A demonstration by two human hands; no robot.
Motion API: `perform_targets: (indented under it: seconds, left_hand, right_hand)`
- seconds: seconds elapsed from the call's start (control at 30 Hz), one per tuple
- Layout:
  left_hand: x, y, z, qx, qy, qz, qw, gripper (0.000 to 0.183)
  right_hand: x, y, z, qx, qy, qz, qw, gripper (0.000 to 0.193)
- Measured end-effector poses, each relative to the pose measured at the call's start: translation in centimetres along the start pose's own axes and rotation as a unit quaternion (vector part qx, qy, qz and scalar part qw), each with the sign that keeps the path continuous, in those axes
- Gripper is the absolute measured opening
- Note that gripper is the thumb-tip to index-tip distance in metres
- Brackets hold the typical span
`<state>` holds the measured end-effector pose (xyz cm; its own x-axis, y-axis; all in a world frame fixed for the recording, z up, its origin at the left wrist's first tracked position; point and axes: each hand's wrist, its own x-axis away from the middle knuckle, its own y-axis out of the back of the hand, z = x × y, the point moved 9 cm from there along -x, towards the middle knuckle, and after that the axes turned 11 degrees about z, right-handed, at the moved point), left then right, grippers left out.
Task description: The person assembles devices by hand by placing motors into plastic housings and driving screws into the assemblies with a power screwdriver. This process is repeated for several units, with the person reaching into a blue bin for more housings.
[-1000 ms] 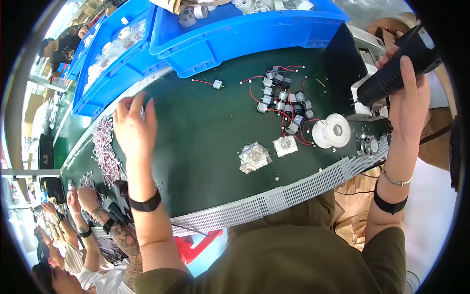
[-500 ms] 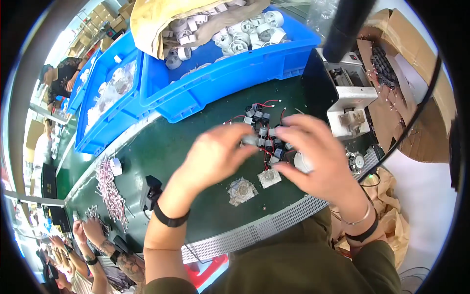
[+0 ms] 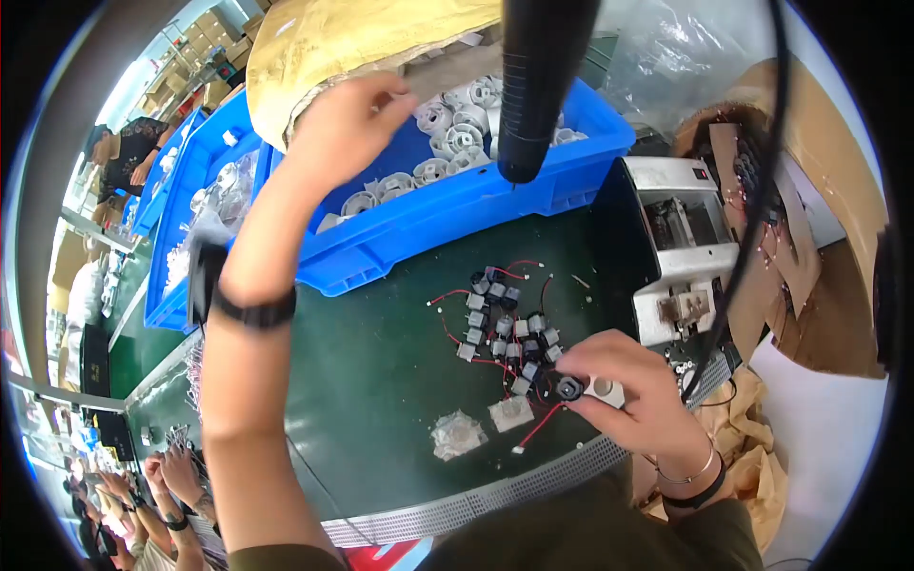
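My right hand [image 3: 633, 395] pinches a small motor [image 3: 569, 387] with a black end, thumb and fingers on its sides. A red wire [image 3: 538, 428] hangs from it toward the bench. To its left, several small silver-and-black motors [image 3: 503, 324] with red leads lie in a loose cluster. My left hand [image 3: 345, 128] is over the large blue bin [image 3: 428, 228], by the yellow bag's edge. Its fingers are bent and apart from the thumb, with nothing visible between them. White round plastic parts [image 3: 462, 140] lie in the bin to its right.
Two crusty pale pads [image 3: 459, 436] sit on the green bench [image 3: 371, 381]. A black pole [image 3: 533, 86] hangs over the bin. On the right stand a white-and-black machine [image 3: 671, 176] and a cardboard box [image 3: 828, 190]. Other people's hands [image 3: 176, 471] work at the lower left.
My left hand has moved from the motor cluster up and left to the bin. My right hand has shifted down slightly and now grips a motor. The view has shifted too.
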<state>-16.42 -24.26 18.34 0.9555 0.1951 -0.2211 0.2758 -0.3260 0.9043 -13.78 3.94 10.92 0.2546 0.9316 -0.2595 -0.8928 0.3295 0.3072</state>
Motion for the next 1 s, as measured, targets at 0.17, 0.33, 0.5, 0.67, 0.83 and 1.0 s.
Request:
perform_targets:
  seconds: [0.17, 0.33, 0.5, 0.67, 0.83, 1.0]
  left_hand:
    - [-9.3, -10.9, 6.3, -0.114, -0.100, 0.108, 0.982, 0.060]
    - [-11.6, -17.7, 11.7, -0.067, 0.152, 0.371, 0.914, 0.051]
    - [-10.0, -17.1, 4.1, -0.038, -0.077, 0.281, 0.956, 0.021]
    - [-6.2, -17.0, 9.9, -0.116, 0.037, 0.372, 0.920, 0.029]
    - [-5.9, -11.1, 6.6, -0.250, 0.027, 0.246, 0.936, 0.041]
    - [2.6, -1.9, -2.5, 0.276, 0.026, -0.024, 0.961, 0.056]
  right_hand:
    - [0.2, -0.3, 0.0, 0.090, 0.023, 0.010, 0.996, 0.027]
    - [2.8, 0.9, -2.0, -0.016, -0.036, -0.024, 0.999, 0.027]
    - [5.4, 1.0, -3.1, -0.050, -0.068, -0.054, 0.995, 0.026]
    - [6.0, 0.1, -1.8, -0.050, -0.027, -0.056, 0.997, 0.028]
    - [7.5, 2.3, -2.3, -0.030, -0.058, -0.121, 0.990, 0.028]
    - [9.1, 6.1, -2.3, -0.124, -0.005, -0.267, 0.956, 0.041]
